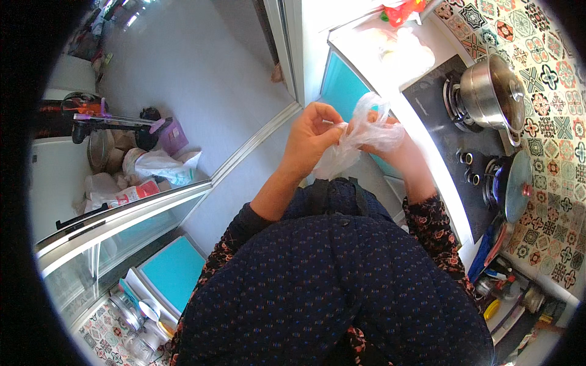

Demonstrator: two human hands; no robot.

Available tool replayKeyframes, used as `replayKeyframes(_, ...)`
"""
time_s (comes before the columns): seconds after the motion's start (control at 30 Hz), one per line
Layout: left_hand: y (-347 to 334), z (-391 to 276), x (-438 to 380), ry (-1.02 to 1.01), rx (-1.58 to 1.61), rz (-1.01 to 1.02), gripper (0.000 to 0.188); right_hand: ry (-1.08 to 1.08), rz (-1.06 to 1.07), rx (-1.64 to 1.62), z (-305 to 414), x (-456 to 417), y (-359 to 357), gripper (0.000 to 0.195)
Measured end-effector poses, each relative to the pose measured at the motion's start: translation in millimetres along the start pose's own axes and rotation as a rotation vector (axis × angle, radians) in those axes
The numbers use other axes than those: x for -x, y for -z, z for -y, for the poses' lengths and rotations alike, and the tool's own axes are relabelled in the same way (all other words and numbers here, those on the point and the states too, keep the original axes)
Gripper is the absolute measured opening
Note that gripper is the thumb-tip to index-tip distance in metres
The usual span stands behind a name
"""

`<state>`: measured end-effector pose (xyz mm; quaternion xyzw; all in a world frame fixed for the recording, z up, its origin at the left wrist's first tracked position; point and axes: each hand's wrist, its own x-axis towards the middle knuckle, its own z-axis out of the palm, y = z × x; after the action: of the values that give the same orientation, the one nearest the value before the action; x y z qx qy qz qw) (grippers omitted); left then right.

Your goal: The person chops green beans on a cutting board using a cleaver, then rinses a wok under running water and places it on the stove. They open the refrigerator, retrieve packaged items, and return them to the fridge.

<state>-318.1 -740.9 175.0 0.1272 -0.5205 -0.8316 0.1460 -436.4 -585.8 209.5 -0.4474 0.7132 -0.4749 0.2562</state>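
A thin, whitish translucent plastic bag [366, 135] is held in front of my body, over the kitchen floor. My left hand [316, 135] pinches its gathered edge between thumb and bent fingers. On the other side, my right hand [377, 132] grips the bag, and crumpled plastic covers most of its fingers. One part of the bag sticks up over the right hand, and a loose part hangs below both hands. What the bag contains, if anything, cannot be told.
At right, a steel pot [487, 91] and a glass-lidded pan [517, 185] stand on the black gas hob [432, 110]. A white counter edge [425, 151] runs close to my right forearm. A sliding-door track [252, 142] crosses the floor at left, with plastic bags [160, 164] beyond it.
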Motion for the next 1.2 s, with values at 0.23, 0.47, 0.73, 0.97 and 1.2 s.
replayKeyframes(0.23,-14,-9,7,-0.268,-0.529,0.109,0.031,0.163,-0.387,0.281,-3,-17,-29,0.026)
replayKeyframes(0.47,4,-21,-14,0.162,-0.066,0.270,0.030,0.220,-0.403,0.347,6,-14,-32,0.024)
replayKeyframes(0.73,0,-42,-36,-0.615,-1.116,0.258,0.010,-0.096,-0.148,-0.300,17,9,6,0.028)
replayKeyframes(0.97,-27,-93,-33,-0.696,-0.848,0.287,0.007,-0.008,-0.238,-0.219,62,23,30,0.051)
replayKeyframes(1.2,28,-113,-58,-0.489,-1.300,0.152,0.016,0.107,-0.418,-0.226,16,54,19,0.046)
